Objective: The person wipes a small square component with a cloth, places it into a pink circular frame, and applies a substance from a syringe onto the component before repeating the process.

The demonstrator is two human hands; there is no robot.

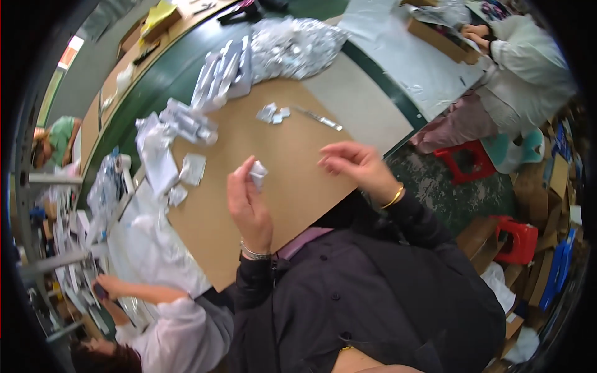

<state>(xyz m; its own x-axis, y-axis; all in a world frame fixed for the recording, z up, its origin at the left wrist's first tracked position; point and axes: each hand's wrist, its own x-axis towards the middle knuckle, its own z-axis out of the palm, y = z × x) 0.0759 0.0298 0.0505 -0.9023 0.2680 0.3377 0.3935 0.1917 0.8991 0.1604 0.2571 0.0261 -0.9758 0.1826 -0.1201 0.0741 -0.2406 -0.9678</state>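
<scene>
Over the near left part of a brown cardboard sheet [292, 205], my left hand [247, 202] pinches a small white-silver packet [258, 172] between thumb and fingers. To its right, my right hand [362, 166] hovers above the sheet's right side with fingers loosely bent and apart; I see nothing in it. Beyond the hands lie a few small silvery-white pieces [272, 114] and a slim cutter knife [323, 119]. Left of my left hand are a flat white packet [193, 169] and a smaller white piece [177, 195].
Clear-wrapped white packs [224, 71] and a heap of small silvery packets [298, 46] line the far edge. White bags [155, 248] lie at left. Co-workers sit at near left [180, 329] and far right [528, 68]. Red stools [466, 163] stand on the right.
</scene>
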